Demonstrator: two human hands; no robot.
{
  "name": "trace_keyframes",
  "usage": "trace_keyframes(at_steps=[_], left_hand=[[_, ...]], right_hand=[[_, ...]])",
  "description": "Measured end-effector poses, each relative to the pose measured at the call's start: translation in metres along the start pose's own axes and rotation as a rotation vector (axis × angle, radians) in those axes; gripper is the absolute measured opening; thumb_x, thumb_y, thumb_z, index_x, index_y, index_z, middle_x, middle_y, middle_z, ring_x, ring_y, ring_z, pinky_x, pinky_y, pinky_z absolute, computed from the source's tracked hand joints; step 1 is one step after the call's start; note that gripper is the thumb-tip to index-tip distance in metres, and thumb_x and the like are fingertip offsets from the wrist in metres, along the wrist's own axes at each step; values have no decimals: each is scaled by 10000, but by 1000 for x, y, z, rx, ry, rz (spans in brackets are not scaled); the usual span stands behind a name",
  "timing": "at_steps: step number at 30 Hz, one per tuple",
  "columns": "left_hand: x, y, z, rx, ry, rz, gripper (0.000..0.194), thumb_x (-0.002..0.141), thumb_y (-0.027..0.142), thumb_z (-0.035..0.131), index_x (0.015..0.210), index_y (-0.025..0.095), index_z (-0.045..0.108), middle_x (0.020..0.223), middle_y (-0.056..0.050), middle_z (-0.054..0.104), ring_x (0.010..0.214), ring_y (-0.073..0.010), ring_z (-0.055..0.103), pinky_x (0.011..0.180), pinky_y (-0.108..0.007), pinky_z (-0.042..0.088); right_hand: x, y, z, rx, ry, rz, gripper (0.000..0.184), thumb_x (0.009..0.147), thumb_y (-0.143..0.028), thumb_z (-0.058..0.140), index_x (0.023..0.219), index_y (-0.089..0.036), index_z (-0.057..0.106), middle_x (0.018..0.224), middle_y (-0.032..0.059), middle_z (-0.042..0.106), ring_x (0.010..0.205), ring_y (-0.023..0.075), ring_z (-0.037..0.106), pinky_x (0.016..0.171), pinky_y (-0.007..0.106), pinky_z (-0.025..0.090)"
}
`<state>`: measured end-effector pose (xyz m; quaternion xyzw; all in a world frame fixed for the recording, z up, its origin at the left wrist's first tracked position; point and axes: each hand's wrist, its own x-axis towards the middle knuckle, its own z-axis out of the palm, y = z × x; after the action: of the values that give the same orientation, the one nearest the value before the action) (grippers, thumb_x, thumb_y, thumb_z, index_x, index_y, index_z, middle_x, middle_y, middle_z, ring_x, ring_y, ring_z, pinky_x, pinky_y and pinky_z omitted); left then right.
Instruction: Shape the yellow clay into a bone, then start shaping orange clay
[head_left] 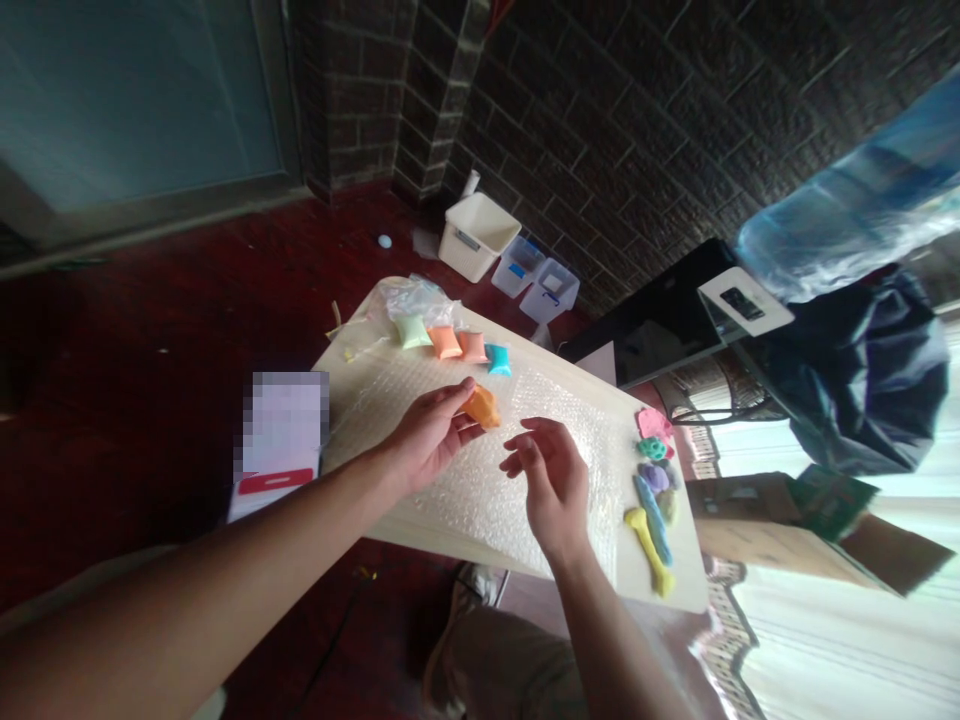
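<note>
Head view: my two hands above the worktop (686, 592), its contents read from the left. At the far left corner lies a crumpled clear plastic bag (420, 298); just beside it begins a row of small pillow-shaped packets along the far edge, in order a pale green packet (411, 331), an orange packet (445, 343), a salmon packet (472, 347) and a turquoise packet (498, 359). Bubble wrap (480, 500) covers most of the surface between the far and near edges. Above it, my left hand (431, 440) grips an amber-orange lump (481, 406) between thumb and fingers, nearer me than the row. My right hand (555, 480) is held apart from the lump, fingers loosely curved and parted, thumb side toward it. Along the right edge, from the far right corner toward the near one, lie a pink piece (654, 424), a green piece (654, 449), a purple piece (655, 478), a long blue piece (654, 515) with an olive piece (667, 506) beside it, and a yellow bone-shaped piece (649, 550).
</note>
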<state>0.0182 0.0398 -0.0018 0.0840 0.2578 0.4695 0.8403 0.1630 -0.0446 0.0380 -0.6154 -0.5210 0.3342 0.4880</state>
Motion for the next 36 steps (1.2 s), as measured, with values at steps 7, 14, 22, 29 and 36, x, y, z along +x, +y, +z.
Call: trace_keyframes(at_steps=[7, 14, 22, 29, 36], left_hand=[[-6, 3, 7, 57, 122, -53, 212, 1016, 229, 672, 872, 90, 739, 867, -93, 761, 711, -150, 707, 665, -259, 584], [-9, 2, 8, 65, 171, -51, 251, 970, 314, 729, 791, 149, 667, 650, -4, 636, 538, -119, 607, 545, -244, 538], [-8, -1, 4, 62, 301, -102, 157, 952, 114, 629, 795, 122, 633, 716, -74, 702, 595, -165, 725, 514, -227, 538], [-6, 2, 5, -1, 372, -84, 237, 1041, 266, 591, 829, 166, 563, 671, -35, 675, 538, -158, 712, 503, -229, 550], [-2, 3, 7, -12, 495, -5, 371, 1077, 452, 522, 817, 188, 541, 600, -17, 617, 470, -142, 635, 500, -225, 532]], right_hand=[[-5, -6, 1, -442, -178, -318, 425, 995, -260, 621, 1419, -225, 640, 968, 40, 758, 679, 141, 696, 633, 291, 599], [-5, -3, 7, -504, -261, -381, 488, 998, -245, 604, 1486, -222, 600, 1029, 61, 774, 673, 140, 704, 670, 306, 628], [-11, -4, 19, -614, -328, -450, 454, 1005, -264, 587, 1454, -213, 636, 1090, 97, 777, 721, 164, 725, 648, 305, 625], [-12, -3, 23, -741, -347, -409, 506, 1014, -286, 567, 1512, -200, 591, 1057, 100, 796, 741, 186, 736, 636, 298, 609], [-15, -1, 28, -957, -411, -385, 649, 1017, -347, 580, 1636, -216, 436, 1126, 101, 794, 899, 245, 762, 725, 332, 611]])
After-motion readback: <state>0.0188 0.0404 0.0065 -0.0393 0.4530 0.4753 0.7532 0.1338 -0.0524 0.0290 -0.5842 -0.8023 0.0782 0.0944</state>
